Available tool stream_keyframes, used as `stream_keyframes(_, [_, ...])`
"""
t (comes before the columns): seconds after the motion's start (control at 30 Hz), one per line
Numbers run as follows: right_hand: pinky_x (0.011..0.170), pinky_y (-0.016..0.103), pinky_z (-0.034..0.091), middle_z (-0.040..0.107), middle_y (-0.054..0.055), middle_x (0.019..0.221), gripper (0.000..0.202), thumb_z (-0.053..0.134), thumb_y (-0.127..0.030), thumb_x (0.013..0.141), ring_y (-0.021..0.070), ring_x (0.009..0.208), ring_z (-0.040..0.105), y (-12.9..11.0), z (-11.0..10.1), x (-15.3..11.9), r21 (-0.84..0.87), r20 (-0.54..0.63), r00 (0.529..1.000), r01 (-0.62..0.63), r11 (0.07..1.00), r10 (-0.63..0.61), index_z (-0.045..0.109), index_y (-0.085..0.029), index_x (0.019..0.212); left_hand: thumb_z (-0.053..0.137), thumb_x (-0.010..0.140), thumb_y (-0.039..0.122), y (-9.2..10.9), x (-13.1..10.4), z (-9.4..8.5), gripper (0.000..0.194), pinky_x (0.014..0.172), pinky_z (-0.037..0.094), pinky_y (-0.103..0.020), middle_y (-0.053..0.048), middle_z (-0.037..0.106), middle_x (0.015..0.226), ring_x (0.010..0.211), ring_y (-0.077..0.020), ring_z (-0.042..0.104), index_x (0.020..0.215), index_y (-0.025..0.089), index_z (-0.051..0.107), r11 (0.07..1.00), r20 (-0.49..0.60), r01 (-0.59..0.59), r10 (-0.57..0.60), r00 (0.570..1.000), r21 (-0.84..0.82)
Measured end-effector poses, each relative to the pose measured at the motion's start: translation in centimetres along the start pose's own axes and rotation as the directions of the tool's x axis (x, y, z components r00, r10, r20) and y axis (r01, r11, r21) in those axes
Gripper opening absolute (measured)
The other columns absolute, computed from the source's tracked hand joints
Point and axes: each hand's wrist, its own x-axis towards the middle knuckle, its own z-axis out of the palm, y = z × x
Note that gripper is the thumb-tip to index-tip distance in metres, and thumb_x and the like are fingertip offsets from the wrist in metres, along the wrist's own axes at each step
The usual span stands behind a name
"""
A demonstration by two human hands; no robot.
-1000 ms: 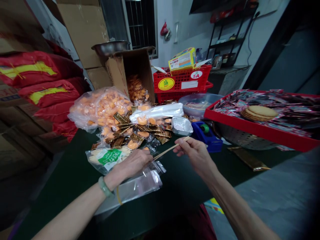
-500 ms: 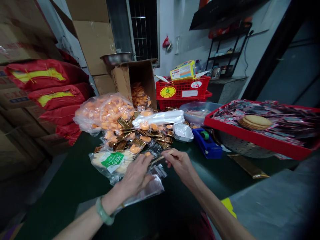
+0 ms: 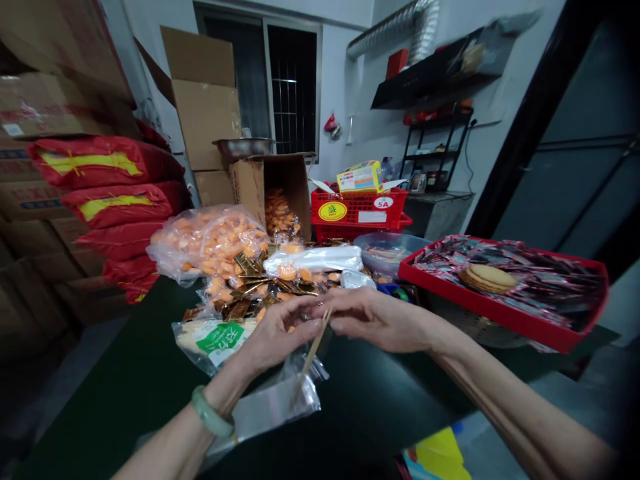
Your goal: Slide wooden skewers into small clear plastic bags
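At frame centre, over the dark desk [image 3: 125,387]: both hands meet on a thin wooden stick [image 3: 311,357].
Left hand [image 3: 273,337] and right hand [image 3: 380,320] pinch its upper end, the lower end reaching a clear plastic bag [image 3: 273,410]; nothing looks bagged yet. Cardboard box [image 3: 270,183] upper centre holds orange snacks; red tray [image 3: 500,313] at right holds wrapped packets and round biscuits [image 3: 487,277].

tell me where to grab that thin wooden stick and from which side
Probably best to pinch the wooden stick near its upper end, from above. It stands tilted, top end up between the left hand and right hand, lower end down at the clear plastic bags on the green table. It is thin, so a fingertip pinch suits it.
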Motion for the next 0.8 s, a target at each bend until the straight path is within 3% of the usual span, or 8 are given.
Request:
stream_keyframes(0.07, [0.057,0.021,0.043,0.057,0.003,0.073,0.028,0.039,-0.023,0.084,0.0112,0.063,0.05,-0.9,0.2,0.8,-0.022,0.112,0.993,0.036,0.999,-0.033,0.066,-0.016,0.083,0.053,0.08,0.041,1.1,0.2,-0.2,0.039,0.077,0.043,-0.028,-0.01,0.064,0.094,0.086,-0.0192,0.058,0.105,0.012,0.062,0.991,0.082,-0.006,0.017,0.996,-0.133])
stream_keyframes(0.13, [0.055,0.02,0.042,0.054,0.003,0.07,0.034,0.034,-0.025,0.087,0.0101,0.061,0.048,-1.2,0.3,1.3,-0.037,0.143,0.988,0.057,0.998,-0.051,0.064,-0.013,0.08,0.055,0.077,0.047,1.6,0.0,-0.5,0.042,0.074,0.044,-0.028,-0.009,0.066,0.085,0.079,-0.0185,0.059,0.096,0.01,0.066,0.974,0.115,0.011,0.016,0.993,-0.228])
stream_keyframes(0.27, [0.051,0.02,0.038,0.053,0.003,0.065,0.043,0.034,-0.036,0.088,0.0086,0.055,0.045,-1.1,0.8,1.8,-0.032,0.052,0.998,0.031,0.999,-0.03,0.06,-0.011,0.066,0.064,0.072,0.041,1.4,-0.8,-1.1,0.033,0.06,0.04,-0.021,-0.005,0.064,0.07,0.062,-0.012,0.055,0.081,0.01,0.069,0.968,0.031,0.043,-0.037,0.999,-0.248])
stream_keyframes(0.43, [0.046,0.02,0.038,0.051,0.001,0.056,0.047,0.038,-0.049,0.083,0.0084,0.049,0.045,-1.0,2.1,2.0,0.223,-0.002,0.994,-0.103,0.969,0.106,0.064,-0.011,0.072,0.058,0.077,0.039,0.4,-1.7,-1.9,0.032,0.056,0.04,-0.022,-0.006,0.063,0.065,0.057,-0.0112,0.053,0.069,0.009,0.068,0.963,0.032,0.041,-0.034,0.999,-0.267])
stream_keyframes(0.6, [0.042,0.019,0.031,0.049,-0.003,0.049,0.019,0.06,-0.031,0.069,0.0066,0.044,0.039,-0.6,3.7,2.4,0.315,-0.129,0.964,-0.185,0.931,0.235,0.065,-0.014,0.062,0.058,0.077,0.039,0.4,-2.5,-2.1,0.032,0.054,0.039,-0.021,-0.004,0.06,0.061,0.055,-0.0101,0.051,0.069,0.01,0.067,0.973,0.014,0.03,-0.027,1.0,-0.228])
stream_keyframes(0.7, [0.044,0.019,0.03,0.052,-0.003,0.052,0.005,0.061,-0.017,0.063,0.0067,0.047,0.04,-0.6,4.7,2.4,0.249,-0.233,0.948,-0.157,0.956,0.216,0.064,-0.016,0.06,0.065,0.072,0.036,0.1,-2.8,-2.1,0.028,0.051,0.035,-0.019,-0.001,0.056,0.055,0.051,-0.0084,0.047,0.066,0.009,0.067,0.987,-0.026,0.063,-0.067,0.997,-0.149])
stream_keyframes(0.8, [0.045,0.02,0.03,0.054,-0.003,0.054,0.007,0.058,-0.015,0.066,0.0069,0.047,0.04,-1.0,5.2,2.2,0.182,-0.319,0.934,-0.103,0.978,0.158,0.064,-0.016,0.062,0.065,0.07,0.038,-0.4,-3.1,-2.0,0.031,0.045,0.03,-0.018,0.0,0.052,0.049,0.046,-0.0066,0.041,0.062,0.008,0.067,0.981,-0.074,0.093,-0.107,0.991,-0.169])
